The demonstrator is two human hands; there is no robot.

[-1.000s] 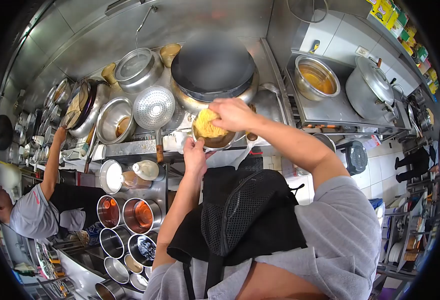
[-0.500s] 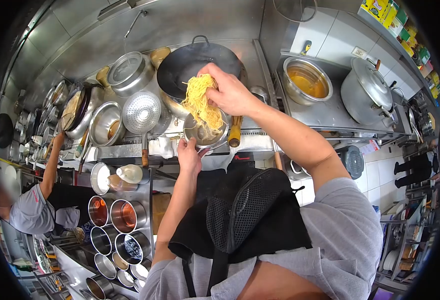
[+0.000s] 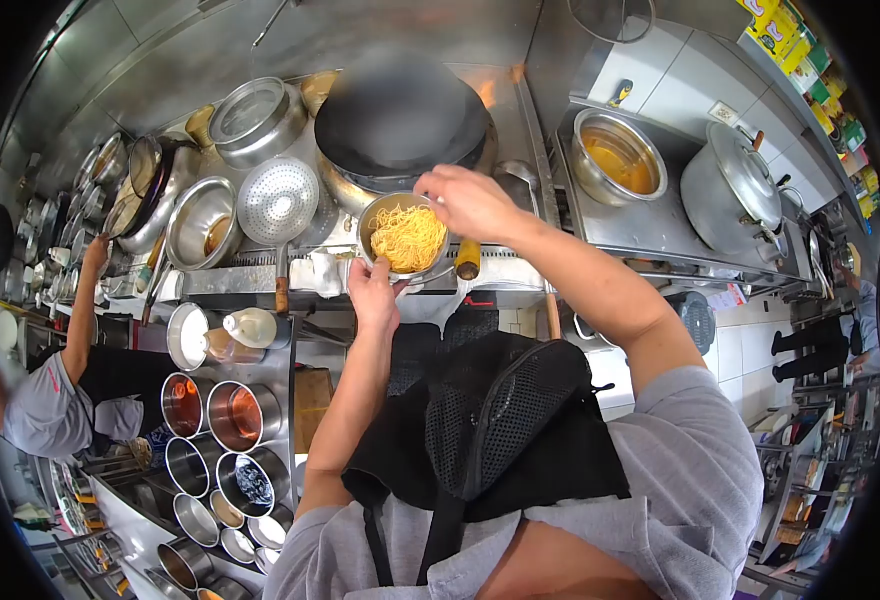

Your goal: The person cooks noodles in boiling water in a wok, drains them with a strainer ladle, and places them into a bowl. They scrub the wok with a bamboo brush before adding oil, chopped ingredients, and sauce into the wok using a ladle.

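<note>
My left hand (image 3: 372, 295) grips the near-left side of a small metal bowl (image 3: 364, 232), thumb at the rim and fingers underneath. A tangle of thin yellow noodles (image 3: 407, 240) lies in the bowl. Just above the bowl's upper right rim is my right hand (image 3: 472, 205), its fingers curled and pressed together; whether anything is between them is hidden. Behind the bowl, a dark wok (image 3: 400, 140) sits on a burner, blurred by steam or smoke, with flame (image 3: 487, 93) at its right edge. A yellow tool handle (image 3: 468, 262) points toward me, right of the bowl.
Left of the bowl lies a perforated skimmer (image 3: 278, 200), beside a metal bowl (image 3: 192, 235) and a lidded pot (image 3: 250, 135). On the right stand a bowl of yellowish liquid (image 3: 615, 165) and a big pot (image 3: 730, 190). A co-worker (image 3: 55, 405) reaches over the stove at left.
The noodles have gone from my right hand into the small bowl. My right hand has moved slightly right and lower. The wok now looks hazy, and flame shows at its edge.
</note>
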